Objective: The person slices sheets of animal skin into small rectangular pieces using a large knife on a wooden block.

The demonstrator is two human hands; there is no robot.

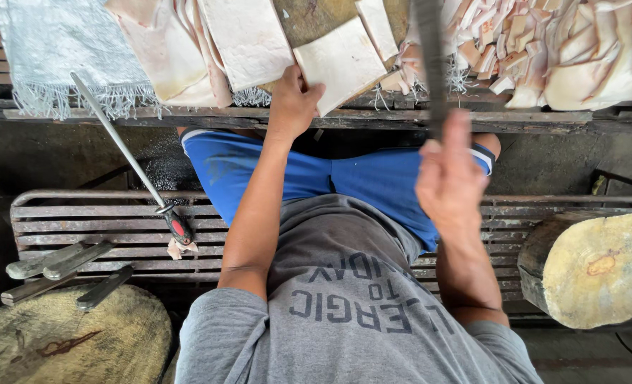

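My left hand [293,99] grips the near edge of a pale, flat square slab of pork skin [341,62], which lies on a round wooden cutting block [309,18] at the table's edge. My right hand [447,178] is raised closer to me, shut around the handle of a long knife [429,57]. Its dark blade points away over the table and is blurred by motion. More flat slabs [245,39] lie to the left of the held one. A heap of cut strips [536,43] lies to the right.
A sharpening steel [120,146] with a red and black handle leans from the slatted bench [81,220] to the table. Several knives [60,264] rest on a wooden block [67,341] at lower left. Another round block [600,270] stands at right. A white woven sack [60,43] hangs off the table.
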